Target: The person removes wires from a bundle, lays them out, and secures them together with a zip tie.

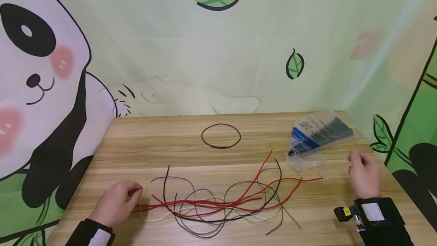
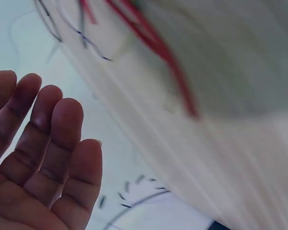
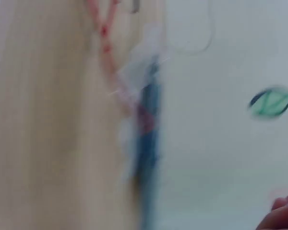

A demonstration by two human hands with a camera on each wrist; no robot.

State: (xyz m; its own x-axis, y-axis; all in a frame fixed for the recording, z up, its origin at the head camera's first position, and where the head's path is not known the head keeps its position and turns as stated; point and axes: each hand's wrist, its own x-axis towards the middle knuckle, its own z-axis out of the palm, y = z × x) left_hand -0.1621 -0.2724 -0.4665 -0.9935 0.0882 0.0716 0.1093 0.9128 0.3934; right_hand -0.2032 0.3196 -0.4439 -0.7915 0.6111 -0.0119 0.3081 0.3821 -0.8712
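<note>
A loose tangle of red wires (image 1: 205, 202), black wires (image 1: 205, 220) and thinner yellow and grey ones lies across the front of the table. My left hand (image 1: 117, 202) is at the left end of the tangle, beside the red wire ends. In the left wrist view its fingers (image 2: 67, 124) are loosely bent with nothing between them. On the right, past the tangle's other end, my right hand (image 1: 364, 174) has its fingers loosely curled, and no held thing shows. Only its fingertips enter the blurred right wrist view.
A thin black loop (image 1: 220, 147) lies at the back middle of the wooden table (image 1: 153, 132). At the back right is a clear plastic bag (image 1: 317, 136) with a blue band and dark contents. A printed cloth backdrop (image 1: 164, 48) rises behind the table.
</note>
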